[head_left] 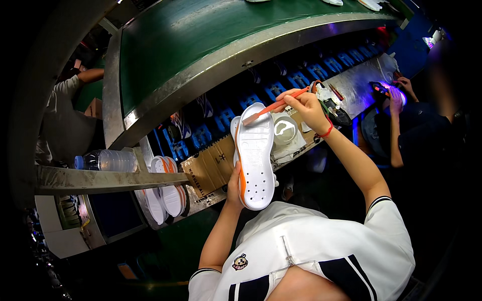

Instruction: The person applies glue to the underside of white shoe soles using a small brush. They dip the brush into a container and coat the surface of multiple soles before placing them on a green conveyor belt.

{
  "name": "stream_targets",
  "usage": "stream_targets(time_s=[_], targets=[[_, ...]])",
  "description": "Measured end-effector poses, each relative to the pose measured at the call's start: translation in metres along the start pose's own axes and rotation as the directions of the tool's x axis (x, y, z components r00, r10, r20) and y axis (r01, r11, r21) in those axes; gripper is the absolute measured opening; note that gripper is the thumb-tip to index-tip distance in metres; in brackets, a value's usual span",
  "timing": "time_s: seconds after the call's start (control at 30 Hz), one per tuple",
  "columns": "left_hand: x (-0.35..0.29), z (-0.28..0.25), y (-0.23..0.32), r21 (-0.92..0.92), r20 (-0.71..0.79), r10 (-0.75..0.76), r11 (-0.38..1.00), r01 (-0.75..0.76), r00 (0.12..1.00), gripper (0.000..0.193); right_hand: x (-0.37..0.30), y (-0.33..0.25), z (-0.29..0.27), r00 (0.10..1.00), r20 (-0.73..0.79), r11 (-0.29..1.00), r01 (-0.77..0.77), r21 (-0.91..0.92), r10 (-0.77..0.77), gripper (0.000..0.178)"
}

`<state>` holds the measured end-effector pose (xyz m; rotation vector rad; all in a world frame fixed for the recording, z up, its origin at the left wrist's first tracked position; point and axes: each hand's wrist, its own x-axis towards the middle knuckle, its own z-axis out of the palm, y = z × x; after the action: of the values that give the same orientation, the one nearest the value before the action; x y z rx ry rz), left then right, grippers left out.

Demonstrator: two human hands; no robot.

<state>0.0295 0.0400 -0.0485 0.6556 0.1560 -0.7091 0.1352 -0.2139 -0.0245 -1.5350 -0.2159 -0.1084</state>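
In the head view, the person's left hand has its fingers closed around the lower left edge of a white moulded shoe sole with an orange side stripe, tilted upright at the centre of the frame. The right hand, right of upper centre, pinches a slim orange-red brush whose bristle end lies over the sole's upper inner face. A round, pale translucent bowl sits just right of the sole, and a flattened brown cardboard sheet lies left of it. At the lower left, more white-and-orange soles lean near a clear plastic bottle with a blue cap. A wide green conveyor belt spans the upper frame
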Motion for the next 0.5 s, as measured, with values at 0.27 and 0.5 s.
stream_targets(time_s=[0.27,0.5], targets=[[0.007,-0.008,0.016,0.112,-0.148,0.238,0.968,-0.223,0.96,0.055,-0.026,-0.013,0.011,0.954,0.198,0.856,0.291,-0.428,-0.225,0.015],[0.026,-0.022,0.011,0.209,-0.262,0.445,0.892,-0.4,0.856,0.053,-0.081,-0.039,0.035,0.9,0.387,0.815,0.373,-0.444,-0.201,0.014]])
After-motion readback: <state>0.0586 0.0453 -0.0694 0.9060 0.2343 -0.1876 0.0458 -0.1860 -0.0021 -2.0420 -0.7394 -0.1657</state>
